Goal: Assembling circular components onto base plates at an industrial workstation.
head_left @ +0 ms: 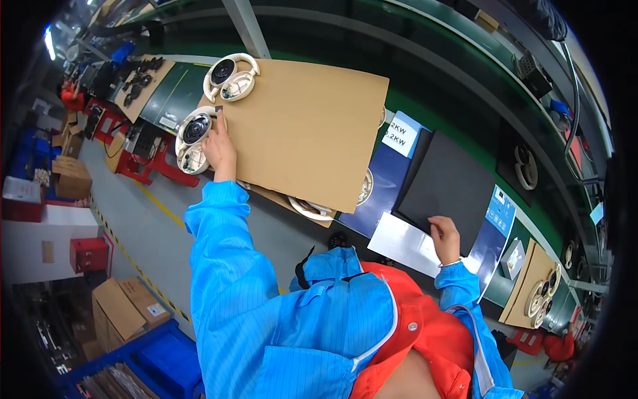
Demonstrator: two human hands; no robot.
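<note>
At the left end of a brown cardboard sheet [312, 120], my left hand [220, 149] closes on the edge of white headphones [194, 130]. One of their ear cups shows a dark round inside, and the other has green circuitry exposed. A small dark piece [218, 108] shows at my fingertips. Just beyond lies a second pair of white headphones [229, 76], similarly exposed. My right hand [446, 237], fingers curled in, rests at the near edge of a black sheet [448, 186]; whatever its fingers hold is hidden. A white sheet [402, 243] lies beside it.
More white headphone parts [311, 208] stick out from under the cardboard. A blue printed panel [382, 183] lies right of it. Farther right, several headphones sit on another cardboard sheet [518, 299]. Cartons [126, 306] and a blue bin [169, 359] stand on the left floor.
</note>
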